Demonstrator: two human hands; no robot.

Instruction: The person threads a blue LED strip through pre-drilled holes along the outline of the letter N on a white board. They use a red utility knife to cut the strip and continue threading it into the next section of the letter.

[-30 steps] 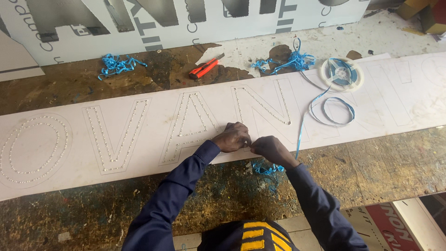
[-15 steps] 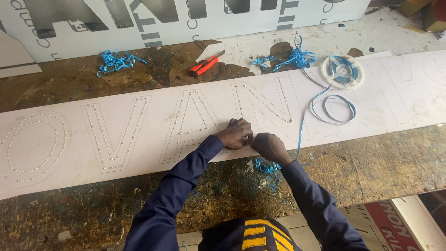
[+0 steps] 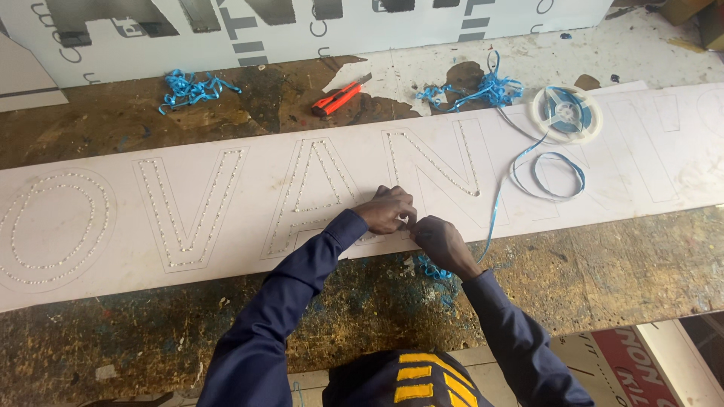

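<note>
Left hand (image 3: 388, 211) and right hand (image 3: 441, 243) pinch closed on the thin blue flexible strip (image 3: 494, 207) over the long white lettered panel (image 3: 226, 188); light, limp, best held near fingertips.

A worn, paint-stained counter (image 3: 618, 271) is covered by a long white sign board (image 3: 226, 188), an orange utility knife (image 3: 341, 96) and blue strip scraps (image 3: 190, 87).

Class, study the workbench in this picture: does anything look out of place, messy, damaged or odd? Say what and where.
Tangled blue strip scraps lie loose at the bench's far left, more near the white reel, and some under the right hand. An orange utility knife lies loose. The workbench is stained and worn. The white panel looks intact.
</note>
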